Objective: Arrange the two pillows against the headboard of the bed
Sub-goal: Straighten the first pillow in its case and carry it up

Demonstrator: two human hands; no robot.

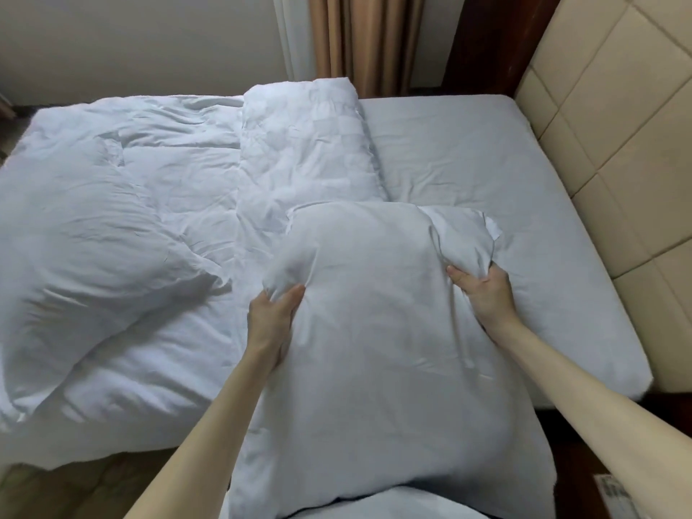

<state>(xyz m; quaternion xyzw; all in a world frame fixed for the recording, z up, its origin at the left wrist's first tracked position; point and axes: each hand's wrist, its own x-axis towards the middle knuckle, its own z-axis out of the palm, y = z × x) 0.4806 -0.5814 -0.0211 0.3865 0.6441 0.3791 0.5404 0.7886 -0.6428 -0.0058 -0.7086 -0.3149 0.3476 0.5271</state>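
Since the near pillow (374,331) is bunched at both far corners, left hand (275,316) and right hand (483,290) each clenched on its cloth, it should be lifted evenly and swung right to stand against the headboard (618,144). It hangs over the bed's (486,151) near edge. The second pillow (86,241) lies well left on the duvet (299,151), waiting.

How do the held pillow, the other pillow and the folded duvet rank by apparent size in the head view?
1. Held pillow, though it is nearest the camera.
2. Other pillow.
3. Folded duvet, farthest away.
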